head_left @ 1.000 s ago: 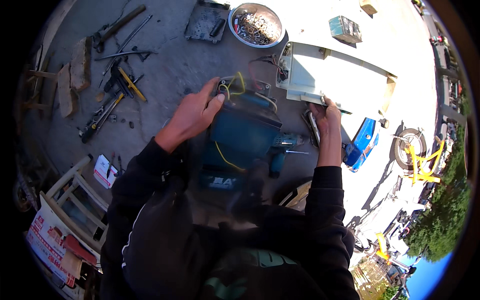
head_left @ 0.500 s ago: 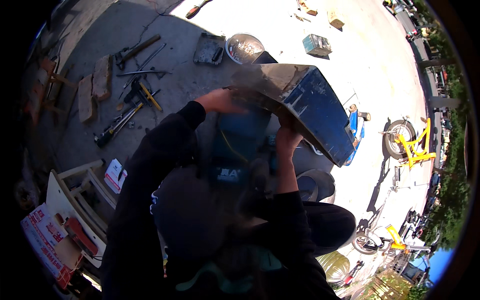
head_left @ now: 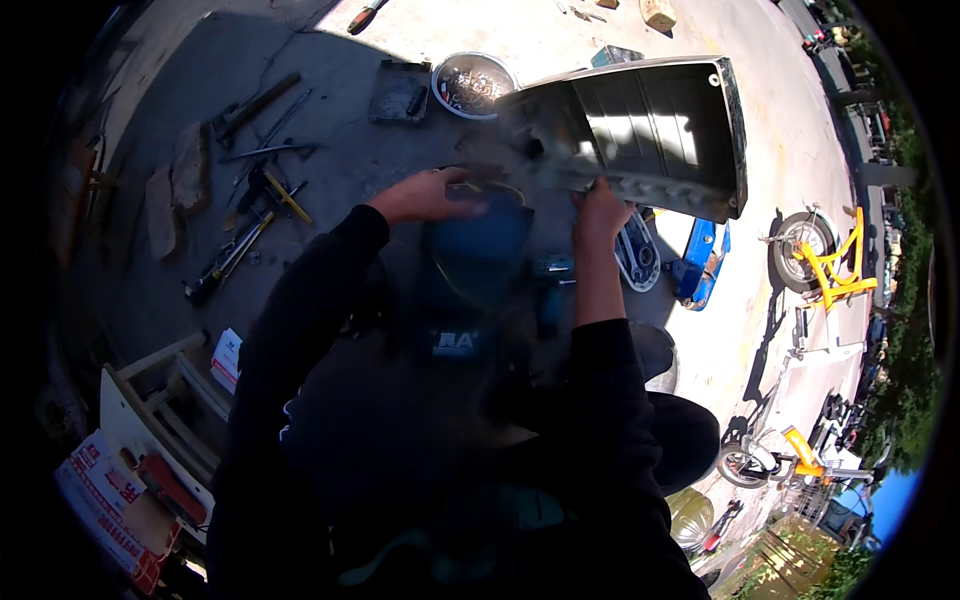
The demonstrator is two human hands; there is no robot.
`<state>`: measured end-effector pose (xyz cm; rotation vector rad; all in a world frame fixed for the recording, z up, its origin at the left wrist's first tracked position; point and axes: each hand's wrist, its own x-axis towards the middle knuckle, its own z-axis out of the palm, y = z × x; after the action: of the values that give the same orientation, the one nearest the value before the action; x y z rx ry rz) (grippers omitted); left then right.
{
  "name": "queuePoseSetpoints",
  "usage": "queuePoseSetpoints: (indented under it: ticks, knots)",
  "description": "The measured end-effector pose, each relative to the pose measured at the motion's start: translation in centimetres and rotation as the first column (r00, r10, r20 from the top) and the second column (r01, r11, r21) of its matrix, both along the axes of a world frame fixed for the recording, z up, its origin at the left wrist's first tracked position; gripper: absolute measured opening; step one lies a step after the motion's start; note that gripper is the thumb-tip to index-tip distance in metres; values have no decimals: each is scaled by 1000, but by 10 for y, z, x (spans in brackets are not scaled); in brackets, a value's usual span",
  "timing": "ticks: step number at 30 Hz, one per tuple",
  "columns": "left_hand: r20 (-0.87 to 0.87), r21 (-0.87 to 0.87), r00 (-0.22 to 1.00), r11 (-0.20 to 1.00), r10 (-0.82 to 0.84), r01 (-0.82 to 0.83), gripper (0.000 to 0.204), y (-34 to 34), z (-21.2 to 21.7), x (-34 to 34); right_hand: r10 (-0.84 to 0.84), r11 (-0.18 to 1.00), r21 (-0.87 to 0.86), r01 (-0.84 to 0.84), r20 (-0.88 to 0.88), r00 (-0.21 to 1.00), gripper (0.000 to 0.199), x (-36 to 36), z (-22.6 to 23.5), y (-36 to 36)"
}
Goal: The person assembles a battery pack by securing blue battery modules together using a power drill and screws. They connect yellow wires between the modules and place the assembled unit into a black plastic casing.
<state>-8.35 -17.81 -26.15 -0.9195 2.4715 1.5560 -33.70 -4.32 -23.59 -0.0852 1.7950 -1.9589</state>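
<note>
My right hand (head_left: 602,212) grips the lower edge of a large dark plastic cover (head_left: 690,185), shaped like a hollow box. The cover is raised and tilted, so its ribbed inside and pale rim show; its left end is blurred. My left hand (head_left: 425,195) is apart from the cover, its blurred fingers stretched out and spread. Below that hand is a dark blue box-like thing (head_left: 475,255) with a thin yellow line and pale lettering. A teal and black power tool (head_left: 552,285) is beside it.
A round metal basin (head_left: 474,85) of small parts and a dark square tray (head_left: 400,92) are ahead. Hammers and long tools (head_left: 265,205) lie at left, near bricks (head_left: 190,170). A blue metal part (head_left: 704,262) and a yellow frame with a wheel (head_left: 805,252) are at right.
The cover has swung right and turned over, from its outer face to its hollow inside. My right hand has moved up with it. My left hand has shifted slightly left, away from the cover.
</note>
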Motion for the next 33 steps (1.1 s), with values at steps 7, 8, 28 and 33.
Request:
queuePoseSetpoints:
  ticks: [7,8,28,33]
  knots:
    - [166,-59,979,993,115,-107,95,10,1,-3,16,979,199,-36,99,995,31,-48,-27,-13]
    - [172,-64,977,991,123,-113,94,10,-2,-1,66,971,223,-86,96,993,26,-59,-36,-13]
    - [230,-108,943,969,240,-221,90,16,16,-10,-63,985,169,-29,513,856,14,-96,-132,-9]
    - [167,-97,942,956,291,-278,82,17,16,-8,-38,995,94,-28,633,773,19,-115,-160,2]
